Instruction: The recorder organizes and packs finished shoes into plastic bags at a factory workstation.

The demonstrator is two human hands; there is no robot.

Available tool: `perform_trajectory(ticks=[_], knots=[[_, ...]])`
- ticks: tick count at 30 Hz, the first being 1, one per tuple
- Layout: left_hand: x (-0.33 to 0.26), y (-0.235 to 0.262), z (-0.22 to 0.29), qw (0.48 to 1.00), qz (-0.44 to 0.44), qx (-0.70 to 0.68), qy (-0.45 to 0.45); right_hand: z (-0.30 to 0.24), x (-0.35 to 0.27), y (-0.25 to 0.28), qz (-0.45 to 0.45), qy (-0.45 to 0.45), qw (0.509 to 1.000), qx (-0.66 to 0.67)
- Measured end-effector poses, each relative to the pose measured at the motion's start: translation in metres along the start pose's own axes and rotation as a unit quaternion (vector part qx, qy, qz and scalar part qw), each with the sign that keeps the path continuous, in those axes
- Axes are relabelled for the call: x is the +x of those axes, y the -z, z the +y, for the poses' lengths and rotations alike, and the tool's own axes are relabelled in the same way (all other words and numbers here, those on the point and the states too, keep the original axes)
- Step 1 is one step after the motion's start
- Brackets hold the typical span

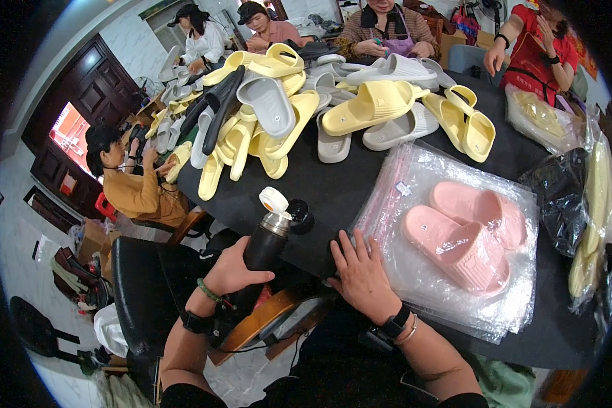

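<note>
My left hand (236, 272) is wrapped round a black thermos bottle (266, 246), held upright at the table's near edge. Its white flip lid (274, 201) with an orange inside is raised above the metal neck. A round black cap (300, 216) sits on the table just right of the bottle. Flat on the table edge rests my right hand (364, 275), fingers spread and holding nothing. Right beside it lies a stack of clear plastic bags (394, 197). On top of these bags is a pair of pink slippers (459, 245).
Yellow slippers (367, 109) and grey slippers (265, 105) are heaped across the black table (333, 194). Bagged yellow slippers (595, 224) hang over the right edge. Several people work around the far side; one person (139, 183) sits at the left. A black chair (146, 285) stands left of me.
</note>
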State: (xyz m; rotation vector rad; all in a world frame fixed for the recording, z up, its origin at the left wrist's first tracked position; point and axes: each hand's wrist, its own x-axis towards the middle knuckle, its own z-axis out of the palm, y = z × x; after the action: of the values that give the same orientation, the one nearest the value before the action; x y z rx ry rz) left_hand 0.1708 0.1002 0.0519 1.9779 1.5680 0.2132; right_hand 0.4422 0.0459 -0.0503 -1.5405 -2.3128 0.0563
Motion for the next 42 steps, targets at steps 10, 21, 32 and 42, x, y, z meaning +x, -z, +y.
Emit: perform_trajectory(ticks=[10,21,32,42], knots=[[0.004,-0.026,-0.014,0.996,0.063,-0.052,-0.047,0.001,0.004,0.002,-0.005,0.001,1.0,-0.006],[-0.025,-0.082,-0.045,0.974,0.14,-0.173,-0.054,-0.001,-0.004,0.002,0.005,0.011,0.999,-0.039],[-0.069,-0.151,-0.109,0.924,0.197,-0.327,-0.008,-0.001,-0.001,-0.004,0.011,0.008,1.0,-0.015],[-0.09,-0.16,-0.099,0.952,0.247,-0.179,0.005,0.0,-0.001,-0.003,-0.028,0.01,0.997,0.07]])
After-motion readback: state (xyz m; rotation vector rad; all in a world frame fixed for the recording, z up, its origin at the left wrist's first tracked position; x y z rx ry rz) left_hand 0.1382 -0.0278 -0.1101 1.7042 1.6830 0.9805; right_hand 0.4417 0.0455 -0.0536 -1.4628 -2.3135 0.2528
